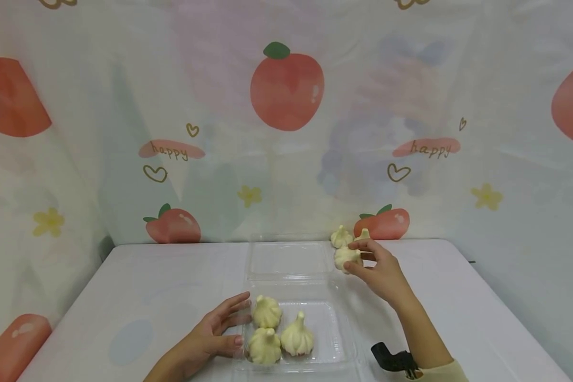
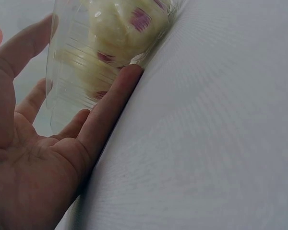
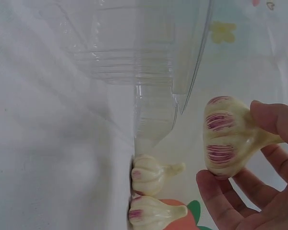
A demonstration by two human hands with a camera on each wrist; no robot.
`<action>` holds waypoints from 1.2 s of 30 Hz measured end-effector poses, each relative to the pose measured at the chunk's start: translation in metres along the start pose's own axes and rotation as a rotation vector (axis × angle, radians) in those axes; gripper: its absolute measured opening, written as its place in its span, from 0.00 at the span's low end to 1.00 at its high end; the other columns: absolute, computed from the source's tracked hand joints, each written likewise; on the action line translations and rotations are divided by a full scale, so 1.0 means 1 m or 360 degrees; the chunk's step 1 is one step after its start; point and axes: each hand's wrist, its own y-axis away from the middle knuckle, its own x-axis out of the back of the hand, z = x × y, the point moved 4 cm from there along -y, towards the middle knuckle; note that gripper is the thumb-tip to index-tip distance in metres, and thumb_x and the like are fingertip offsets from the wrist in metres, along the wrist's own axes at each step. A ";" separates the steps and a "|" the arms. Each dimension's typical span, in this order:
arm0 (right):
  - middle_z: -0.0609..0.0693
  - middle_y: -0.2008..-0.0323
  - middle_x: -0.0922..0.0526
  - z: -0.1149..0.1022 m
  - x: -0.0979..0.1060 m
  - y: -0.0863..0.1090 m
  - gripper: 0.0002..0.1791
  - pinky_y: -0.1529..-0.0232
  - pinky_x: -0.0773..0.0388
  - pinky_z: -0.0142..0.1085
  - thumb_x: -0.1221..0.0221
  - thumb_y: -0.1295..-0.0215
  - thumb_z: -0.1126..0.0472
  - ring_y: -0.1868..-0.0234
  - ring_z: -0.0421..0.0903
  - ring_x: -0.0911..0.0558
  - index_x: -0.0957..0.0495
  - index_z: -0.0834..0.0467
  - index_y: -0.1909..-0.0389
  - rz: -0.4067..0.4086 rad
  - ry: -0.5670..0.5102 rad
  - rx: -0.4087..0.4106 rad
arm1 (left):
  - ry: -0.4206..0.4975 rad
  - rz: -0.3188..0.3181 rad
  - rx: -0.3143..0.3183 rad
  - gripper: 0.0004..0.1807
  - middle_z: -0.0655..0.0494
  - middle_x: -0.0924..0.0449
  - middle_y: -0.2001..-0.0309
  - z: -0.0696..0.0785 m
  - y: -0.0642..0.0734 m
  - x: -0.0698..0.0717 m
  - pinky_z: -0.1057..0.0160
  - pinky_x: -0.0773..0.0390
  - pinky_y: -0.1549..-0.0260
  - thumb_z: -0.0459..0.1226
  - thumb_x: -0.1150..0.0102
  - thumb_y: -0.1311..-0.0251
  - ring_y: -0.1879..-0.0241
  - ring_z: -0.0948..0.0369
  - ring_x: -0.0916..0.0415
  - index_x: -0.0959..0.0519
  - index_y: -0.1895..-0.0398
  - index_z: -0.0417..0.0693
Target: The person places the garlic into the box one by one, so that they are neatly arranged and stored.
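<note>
In my right hand a garlic bulb is gripped between thumb and fingers, raised over the table in the right wrist view. Two more garlic bulbs stand on the table past it, at the back right. My left hand rests at the left side of a clear plastic container, its fingers spread along the wall. Inside that container, toward its left, sit three garlic bulbs. Purple streaks mark the bulbs seen through the plastic wall in the left wrist view.
The container's clear lid lies folded back behind it. A black strap-like device shows by the right sleeve. Behind the white table hangs a cloth printed with fruit.
</note>
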 end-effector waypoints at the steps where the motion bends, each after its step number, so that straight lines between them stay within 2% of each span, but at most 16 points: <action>1: 0.56 0.43 0.22 -0.001 0.000 0.000 0.22 0.52 0.18 0.48 0.32 0.37 0.55 0.42 0.62 0.22 0.24 0.54 0.44 -0.0001 -0.0003 0.0004 | 0.0003 -0.0002 -0.0001 0.43 0.44 0.58 0.21 0.000 0.000 0.000 0.48 0.20 0.50 0.35 0.39 0.34 0.27 0.49 0.44 0.49 0.20 0.59; 9: 0.56 0.43 0.21 -0.005 -0.003 0.003 0.21 0.54 0.17 0.44 0.31 0.38 0.54 0.43 0.60 0.21 0.23 0.54 0.46 -0.0015 -0.0026 0.0037 | 0.0011 -0.0018 0.0009 0.42 0.44 0.58 0.21 -0.002 0.000 0.002 0.47 0.21 0.49 0.36 0.40 0.33 0.27 0.49 0.44 0.49 0.20 0.59; 16: 0.55 0.44 0.20 -0.011 -0.007 0.005 0.21 0.50 0.18 0.43 0.31 0.38 0.54 0.43 0.55 0.21 0.23 0.54 0.46 -0.0041 -0.0050 0.0069 | 0.0009 -0.0005 0.0018 0.42 0.44 0.57 0.21 -0.003 -0.001 0.002 0.48 0.20 0.50 0.35 0.39 0.34 0.27 0.50 0.43 0.48 0.20 0.60; 23: 0.53 0.45 0.20 -0.017 -0.012 0.007 0.22 0.52 0.18 0.40 0.30 0.39 0.53 0.44 0.54 0.20 0.22 0.53 0.46 -0.0074 -0.0056 0.0085 | 0.0001 0.0006 0.0014 0.43 0.44 0.58 0.21 -0.002 0.000 0.001 0.50 0.20 0.51 0.34 0.38 0.35 0.27 0.50 0.45 0.48 0.20 0.60; 36: 0.52 0.46 0.18 -0.026 -0.021 0.007 0.19 0.51 0.18 0.43 0.30 0.40 0.56 0.45 0.52 0.20 0.21 0.50 0.48 -0.0134 -0.0077 0.0107 | -0.0010 0.0002 0.0011 0.43 0.44 0.57 0.21 0.000 0.000 0.001 0.49 0.20 0.50 0.35 0.38 0.35 0.27 0.49 0.44 0.48 0.20 0.60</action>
